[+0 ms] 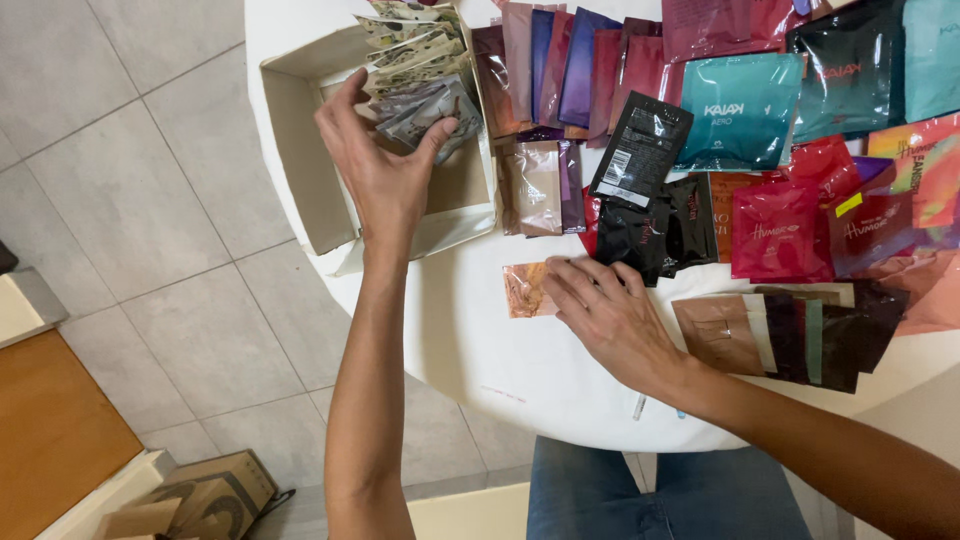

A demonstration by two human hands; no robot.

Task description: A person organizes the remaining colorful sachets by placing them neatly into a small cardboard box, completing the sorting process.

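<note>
Sachets (640, 150) of many colours are spread over a round white table (480, 340), seen from above. At the table's left edge an open cream cardboard box (300, 150) is set, and a row of grey-green patterned packets (420, 70) is stood on edge inside it. The left hand (385, 165) is held inside the box, thumb and fingers closed around the nearest packets of that row, pinching a small grey bundle (430, 115).

The right hand (610, 315) is laid flat on the table, fingers spread and pressed down, the fingertips touching a single copper-coloured sachet (525, 290) that lies alone on bare white surface. Nothing is gripped by it.

Just beyond the right hand a pile of black sachets (650, 225) is found, close against the knuckles. Beside the box a brown and purple stack (540, 185) is set, blocking the direct line between box and black pile. Red packets (780, 230) and teal packets (740, 110) are crowded further right, and a fan of dark brown sachets (780, 335) is laid next to the right wrist. Grey floor tiles (150, 200) are seen below the table.
</note>
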